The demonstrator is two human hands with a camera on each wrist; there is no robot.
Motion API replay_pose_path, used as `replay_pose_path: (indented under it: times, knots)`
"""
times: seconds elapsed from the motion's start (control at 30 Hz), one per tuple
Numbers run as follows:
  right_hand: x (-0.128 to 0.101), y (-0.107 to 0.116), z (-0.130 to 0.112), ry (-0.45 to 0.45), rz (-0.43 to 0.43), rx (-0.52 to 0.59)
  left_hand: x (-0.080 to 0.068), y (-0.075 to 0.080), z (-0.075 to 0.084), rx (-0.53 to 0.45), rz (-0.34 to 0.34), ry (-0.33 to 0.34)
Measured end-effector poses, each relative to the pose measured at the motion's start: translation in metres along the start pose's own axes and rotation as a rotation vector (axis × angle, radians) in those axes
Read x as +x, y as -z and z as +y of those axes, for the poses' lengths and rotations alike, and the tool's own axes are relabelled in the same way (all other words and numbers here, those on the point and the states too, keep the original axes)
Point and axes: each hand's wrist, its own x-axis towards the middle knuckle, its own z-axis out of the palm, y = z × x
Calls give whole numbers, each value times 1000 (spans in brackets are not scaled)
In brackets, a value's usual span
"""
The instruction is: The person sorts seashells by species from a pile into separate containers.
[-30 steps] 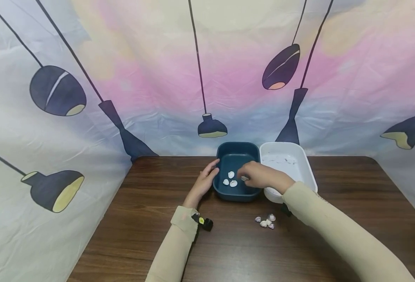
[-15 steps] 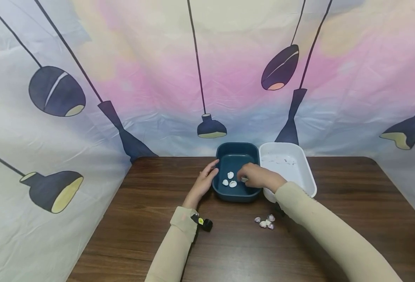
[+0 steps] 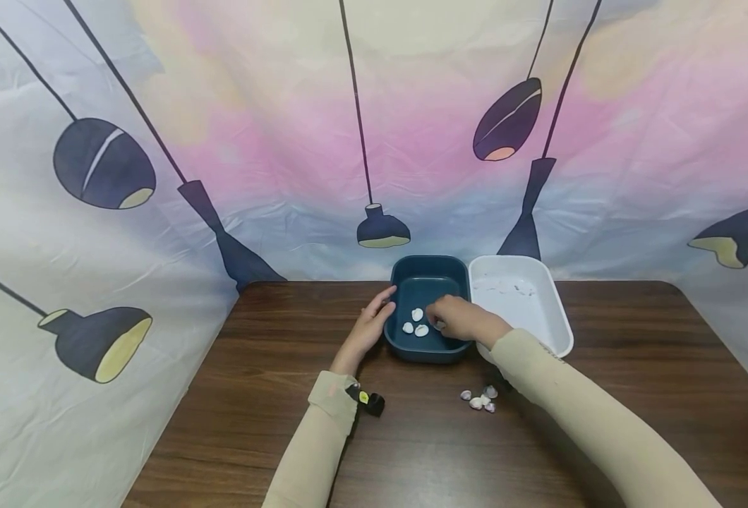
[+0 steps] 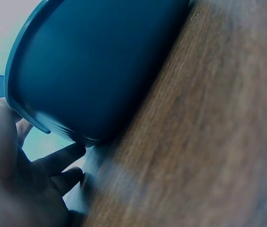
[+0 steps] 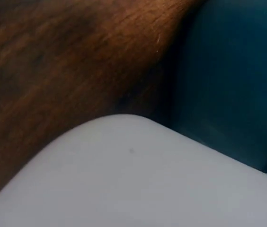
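Cloth backdrop point(image 3: 272, 127) printed with dark hanging lamps point(image 3: 383, 232) fills the space behind a brown wooden tabletop point(image 3: 240, 367) in the head view. Near the middle of the tabletop's far edge sits a teal tray point(image 3: 427, 355), with a white tray point(image 3: 526, 310) just beside it, to the right. Three white shells point(image 3: 421, 330) lie inside the teal tray, left of its middle and nearer its front edge. The right hand point(image 3: 459, 317) reaches over the tray's right edge, fingers curled and pinching another shell point(image 3: 439, 325) (only a pale sliver of it shows) low within the tray. Relaxed and holding nothing, the left hand point(image 3: 366, 328) rests its fingers against the tray's left edge. A cluster of shells point(image 3: 476, 403) lies in front of the white tray, toward the tabletop's near edge.

From the left wrist, the loosely extended fingers lie by a rounded corner of the teal tray.

From the right wrist, the white tray's pale wall spreads across the bottom, the teal tray's outer wall to its right.
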Motion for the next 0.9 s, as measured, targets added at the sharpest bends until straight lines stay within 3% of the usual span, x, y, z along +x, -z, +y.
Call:
replay_pose_path:
  times: [0.5, 0.9]
  knots:
    - [-5, 0, -1, 29, 39, -25, -1, 0, 0, 14, -13, -1]
    - [-37, 19, -5, 79, 174, -133, -2, 1, 3, 20, -17, -8]
